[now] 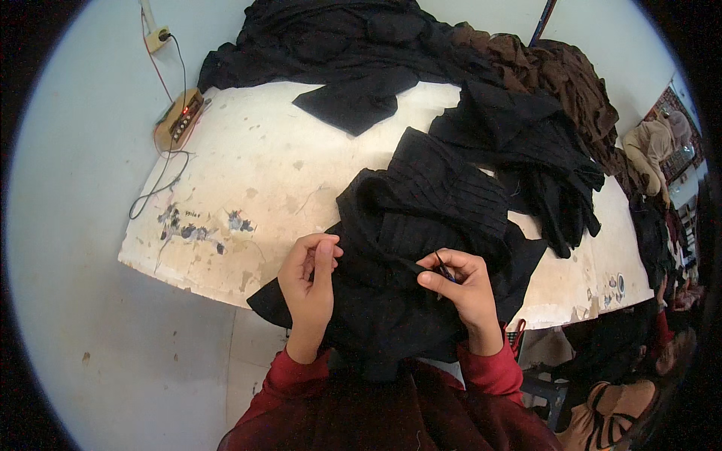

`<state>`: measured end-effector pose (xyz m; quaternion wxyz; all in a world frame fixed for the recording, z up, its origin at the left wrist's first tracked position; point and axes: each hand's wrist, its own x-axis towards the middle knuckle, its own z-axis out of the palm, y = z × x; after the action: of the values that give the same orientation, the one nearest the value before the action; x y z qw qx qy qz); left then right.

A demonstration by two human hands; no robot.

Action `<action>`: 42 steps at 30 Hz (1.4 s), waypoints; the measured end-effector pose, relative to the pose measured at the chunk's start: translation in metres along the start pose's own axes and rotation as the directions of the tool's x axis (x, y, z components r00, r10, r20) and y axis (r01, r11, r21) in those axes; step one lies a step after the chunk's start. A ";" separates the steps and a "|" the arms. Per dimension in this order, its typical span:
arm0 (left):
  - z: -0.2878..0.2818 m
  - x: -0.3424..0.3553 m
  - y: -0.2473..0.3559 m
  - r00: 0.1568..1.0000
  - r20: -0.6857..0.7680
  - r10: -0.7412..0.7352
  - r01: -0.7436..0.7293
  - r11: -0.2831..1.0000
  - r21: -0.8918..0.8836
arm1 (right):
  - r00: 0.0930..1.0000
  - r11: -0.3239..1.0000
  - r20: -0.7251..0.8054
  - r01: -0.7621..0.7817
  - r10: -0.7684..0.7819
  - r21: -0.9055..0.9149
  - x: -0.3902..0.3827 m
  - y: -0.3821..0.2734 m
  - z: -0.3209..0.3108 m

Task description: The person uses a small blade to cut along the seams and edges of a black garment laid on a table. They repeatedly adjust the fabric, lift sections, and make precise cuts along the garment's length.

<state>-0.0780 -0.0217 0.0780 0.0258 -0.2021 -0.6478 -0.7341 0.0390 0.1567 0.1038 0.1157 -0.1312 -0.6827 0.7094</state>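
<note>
A black pleated garment [421,199] lies bunched on the table in front of me, its near part hanging over the edge toward my lap. Over its left side my left hand [308,282] is raised with thumb and fingers pinched together; whatever they hold, if anything, is too small to make out. My right hand [465,289] is closed around small thread snips [450,275], mostly hidden by the fingers, with a dark tip showing. The fingertips of that hand are at a fold of the black cloth.
A pale, worn tabletop [256,158] spreads beneath. Black cloth [331,45] is heaped at the back, brown cloth [575,83] at the back right, another black garment [526,150] nearer. A power strip [180,120] with a cable is at the left edge. Other people [658,146] are at the right.
</note>
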 end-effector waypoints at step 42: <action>0.022 -0.023 0.004 0.996 0.014 -0.091 0.085 0.967 0.239 | 0.742 -0.026 0.634 0.645 -0.220 -0.764 0.060 -0.082 0.043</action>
<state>-0.0498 -0.0059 0.0764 0.0092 -0.1778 -0.7399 -0.6487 -0.0333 0.1402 0.1854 0.1073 0.1721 -0.9788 0.0279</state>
